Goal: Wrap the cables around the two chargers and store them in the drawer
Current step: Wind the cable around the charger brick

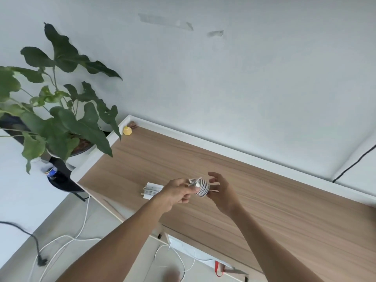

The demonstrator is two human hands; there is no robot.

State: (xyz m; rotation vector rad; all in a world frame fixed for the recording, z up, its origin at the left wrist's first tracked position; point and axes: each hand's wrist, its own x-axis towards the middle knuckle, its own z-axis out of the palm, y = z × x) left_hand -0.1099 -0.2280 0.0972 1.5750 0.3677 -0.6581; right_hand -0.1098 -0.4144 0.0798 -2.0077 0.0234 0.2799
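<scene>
Spanning a white wall (244, 78), wooden tabletop (264, 210) beside a leafy plant (61, 119).

**Bare arms, nothing worn**

Both forearms were bare up to the frame's lower edge, with no sleeve showing. The left hand (176, 192) and the right hand (223, 193) carried no glove, ring, watch or band that could be seen.

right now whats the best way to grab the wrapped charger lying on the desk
Pinch the wrapped charger on the desk across its cable-wound middle, coming from above. It lies flat on the wooden desk with the coils around its body, so a grip there pins the cable. The left hand is nearest but busy with the second charger.
</scene>
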